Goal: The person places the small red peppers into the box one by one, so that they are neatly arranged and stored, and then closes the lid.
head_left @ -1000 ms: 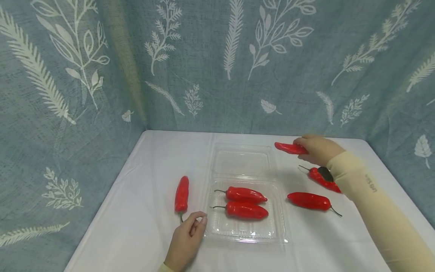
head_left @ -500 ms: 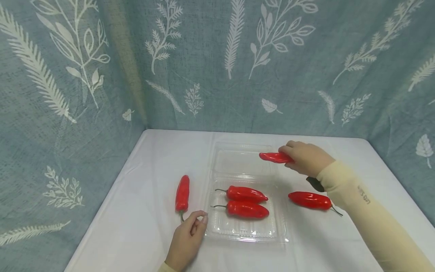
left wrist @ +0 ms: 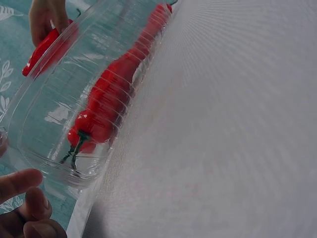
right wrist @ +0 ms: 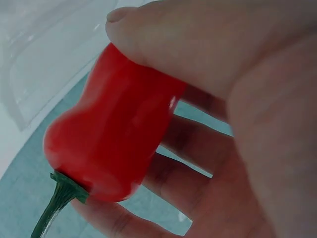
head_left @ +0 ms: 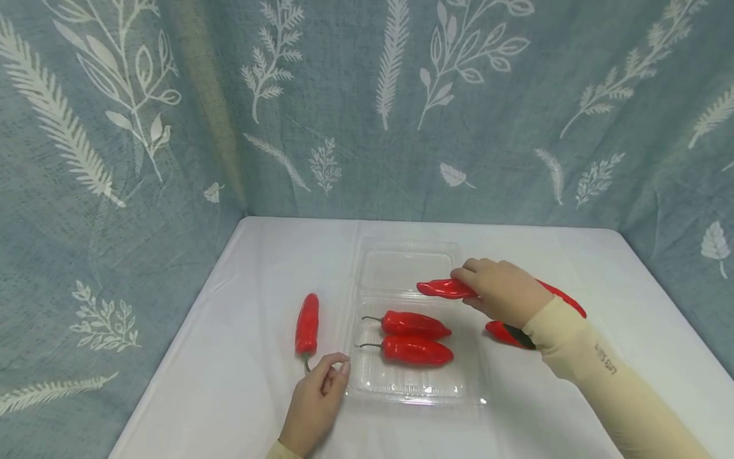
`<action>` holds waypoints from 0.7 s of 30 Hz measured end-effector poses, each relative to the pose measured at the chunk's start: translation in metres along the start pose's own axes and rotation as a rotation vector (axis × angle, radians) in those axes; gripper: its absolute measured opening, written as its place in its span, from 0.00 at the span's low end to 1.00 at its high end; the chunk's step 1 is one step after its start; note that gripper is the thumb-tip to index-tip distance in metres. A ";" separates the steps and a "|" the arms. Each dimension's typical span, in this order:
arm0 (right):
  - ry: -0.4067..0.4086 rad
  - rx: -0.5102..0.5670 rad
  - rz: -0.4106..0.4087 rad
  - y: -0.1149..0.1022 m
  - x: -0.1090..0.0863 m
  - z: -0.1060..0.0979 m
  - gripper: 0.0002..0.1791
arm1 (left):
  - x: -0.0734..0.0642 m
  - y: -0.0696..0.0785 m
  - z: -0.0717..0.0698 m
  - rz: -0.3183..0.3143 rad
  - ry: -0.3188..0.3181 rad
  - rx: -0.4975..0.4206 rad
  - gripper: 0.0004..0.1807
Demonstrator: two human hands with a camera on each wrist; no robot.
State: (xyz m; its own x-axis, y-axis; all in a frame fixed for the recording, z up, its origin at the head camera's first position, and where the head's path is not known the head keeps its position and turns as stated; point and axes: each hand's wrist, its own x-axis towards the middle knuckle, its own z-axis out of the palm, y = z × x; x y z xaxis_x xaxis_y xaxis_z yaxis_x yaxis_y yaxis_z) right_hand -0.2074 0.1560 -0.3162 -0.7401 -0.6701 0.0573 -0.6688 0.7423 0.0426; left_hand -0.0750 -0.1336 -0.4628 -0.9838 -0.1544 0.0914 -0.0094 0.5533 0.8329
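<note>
My right hand (head_left: 499, 290) grips a red pepper (head_left: 444, 289) over the back of a clear plastic clamshell box (head_left: 401, 384), near its hinge. In the right wrist view my thumb lies across the pepper (right wrist: 119, 134), fingers behind it, and its green stem (right wrist: 62, 196) sticks out free. Two red peppers, a rear one (head_left: 415, 325) and a front one (head_left: 417, 352), lie side by side in the box, stems to the left. My left hand (head_left: 314, 403) rests by the box's left front side, fingers loosely bent, fingertips right at the rim.
The clear lid (head_left: 408, 266) lies opened flat behind the box. One red pepper (head_left: 307, 324) lies left of it. To the right, partly behind my right arm, are a farther pepper (head_left: 566, 299) and a nearer pepper (head_left: 504, 334). Patterned teal cloth (head_left: 344, 127) surrounds the white table (head_left: 252, 306).
My right hand has brought the held pepper left and toward me, from the table's back right to above the back of the box. The left hand has stayed in place.
</note>
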 end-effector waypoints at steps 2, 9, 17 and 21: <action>-0.007 0.012 0.003 -0.005 -0.002 0.003 0.25 | 0.000 0.000 0.000 -0.009 -0.006 0.006 0.11; -0.006 0.036 -0.021 -0.018 -0.009 0.016 0.26 | 0.000 0.000 0.001 -0.011 -0.008 0.002 0.11; -0.007 0.102 -0.049 -0.034 -0.017 0.030 0.26 | 0.000 0.000 0.002 -0.016 -0.002 0.026 0.10; -0.008 0.124 -0.057 -0.043 -0.022 0.037 0.26 | 0.000 0.001 0.002 -0.016 -0.005 0.022 0.10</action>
State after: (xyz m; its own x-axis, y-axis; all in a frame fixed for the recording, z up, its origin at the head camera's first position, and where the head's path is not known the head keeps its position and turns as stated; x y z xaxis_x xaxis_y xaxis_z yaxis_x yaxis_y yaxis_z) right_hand -0.1645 0.1384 -0.3563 -0.7006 -0.7118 0.0506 -0.7133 0.6965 -0.0778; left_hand -0.0758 -0.1317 -0.4633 -0.9844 -0.1591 0.0750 -0.0294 0.5688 0.8220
